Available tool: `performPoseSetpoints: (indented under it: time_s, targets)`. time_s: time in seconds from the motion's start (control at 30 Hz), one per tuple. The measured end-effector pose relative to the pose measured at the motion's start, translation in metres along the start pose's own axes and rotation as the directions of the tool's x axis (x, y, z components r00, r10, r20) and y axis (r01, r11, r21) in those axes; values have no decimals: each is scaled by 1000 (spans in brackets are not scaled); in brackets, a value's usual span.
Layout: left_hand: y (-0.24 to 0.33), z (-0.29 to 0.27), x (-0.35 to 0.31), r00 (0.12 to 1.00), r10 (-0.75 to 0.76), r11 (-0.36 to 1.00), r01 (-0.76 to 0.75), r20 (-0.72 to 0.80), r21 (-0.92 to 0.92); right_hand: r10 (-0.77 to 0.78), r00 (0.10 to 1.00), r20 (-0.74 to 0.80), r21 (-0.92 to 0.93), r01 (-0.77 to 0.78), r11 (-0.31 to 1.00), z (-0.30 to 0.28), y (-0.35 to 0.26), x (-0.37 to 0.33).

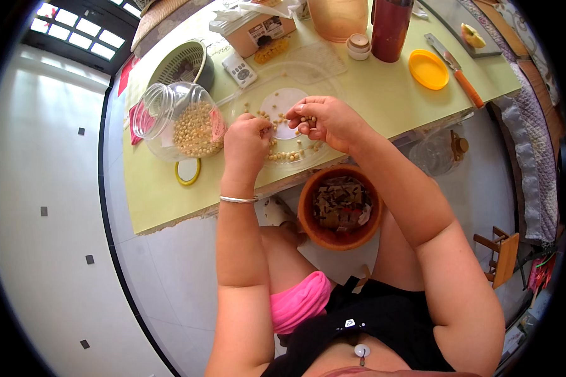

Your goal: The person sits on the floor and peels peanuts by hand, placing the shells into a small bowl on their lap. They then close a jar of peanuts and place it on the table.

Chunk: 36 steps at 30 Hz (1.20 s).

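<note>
My right hand (pixel 330 122) is curled with several pale yellow beans (pixel 307 119), which look like soybeans, in its fingers. My left hand (pixel 246 139) faces it, fingertips pinched together; what they hold, if anything, is hidden. Both are over a clear round plastic tray (pixel 292 166) with a pale disc (pixel 282 100) in its middle. More loose beans (pixel 283 156) are scattered on this tray, mostly along its near side. Left of my left hand, a clear wide-mouthed jar (pixel 181 94) lies tilted, partly filled with the same beans (pixel 196 130).
Behind stand a green colander (pixel 185 61), white remote (pixel 239 69), tissue box (pixel 258 34) and dark red flask (pixel 391 31). A yellow lid (pixel 429 69) and orange-handled knife (pixel 456 69) lie at right. Below the table edge is a brown bin (pixel 308 227). A yellow-rimmed lid (pixel 188 171) lies near the jar.
</note>
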<state>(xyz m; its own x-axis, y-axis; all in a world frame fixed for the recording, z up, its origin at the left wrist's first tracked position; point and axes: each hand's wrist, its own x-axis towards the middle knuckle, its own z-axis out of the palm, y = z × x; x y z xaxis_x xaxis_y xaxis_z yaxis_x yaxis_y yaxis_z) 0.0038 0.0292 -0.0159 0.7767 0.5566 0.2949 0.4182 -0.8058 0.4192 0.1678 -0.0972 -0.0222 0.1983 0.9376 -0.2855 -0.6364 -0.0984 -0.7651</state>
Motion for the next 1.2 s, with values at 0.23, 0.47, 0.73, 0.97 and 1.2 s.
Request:
performPoseSetpoints:
  time_s: [0.23, 0.47, 0.73, 0.97, 1.2]
  targets:
    - [3, 2, 3, 999, 32, 996, -32, 5, 81, -4, 1000, 23, -19, 5, 1000, 1, 3, 3]
    - [4, 6, 10, 994, -109, 988, 106, -24, -115, -9, 1000, -9, -67, 9, 998, 2, 4, 4]
    - [14, -2, 12, 999, -47, 962, 39, -25, -270, 13, 1000, 4, 80, -13, 997, -3, 3, 6]
    - [8, 17, 10, 997, 46, 994, -40, -57, 104, -13, 1000, -15, 9, 13, 1000, 1, 3, 4]
    - [11, 23, 12, 1000, 16, 981, -12, -18, 194, -20, 1000, -4, 1, 20, 1000, 1, 4, 5]
